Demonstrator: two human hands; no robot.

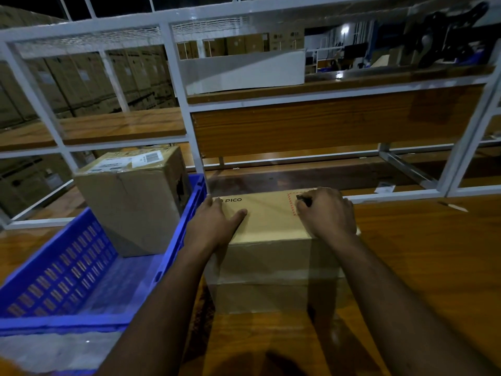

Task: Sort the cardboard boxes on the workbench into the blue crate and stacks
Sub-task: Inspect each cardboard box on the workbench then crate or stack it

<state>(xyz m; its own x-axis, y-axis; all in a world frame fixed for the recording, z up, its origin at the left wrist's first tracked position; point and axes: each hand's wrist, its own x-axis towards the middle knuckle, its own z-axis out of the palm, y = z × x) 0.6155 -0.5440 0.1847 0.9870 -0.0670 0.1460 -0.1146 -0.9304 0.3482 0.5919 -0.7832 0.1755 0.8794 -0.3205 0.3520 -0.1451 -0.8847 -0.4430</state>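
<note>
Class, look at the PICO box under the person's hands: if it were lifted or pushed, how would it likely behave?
The PICO box looks stiff: its edges are crisp and the top stays flat under the left hand. Being wide and low, it would probably slide on the glossy workbench rather than tip. Its weight cannot be judged.

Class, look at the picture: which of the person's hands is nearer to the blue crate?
Left. The left hand rests on the top of the PICO box at its crate-side edge, beside the blue crate. The right hand grips a dark pen at the box's far side.
</note>
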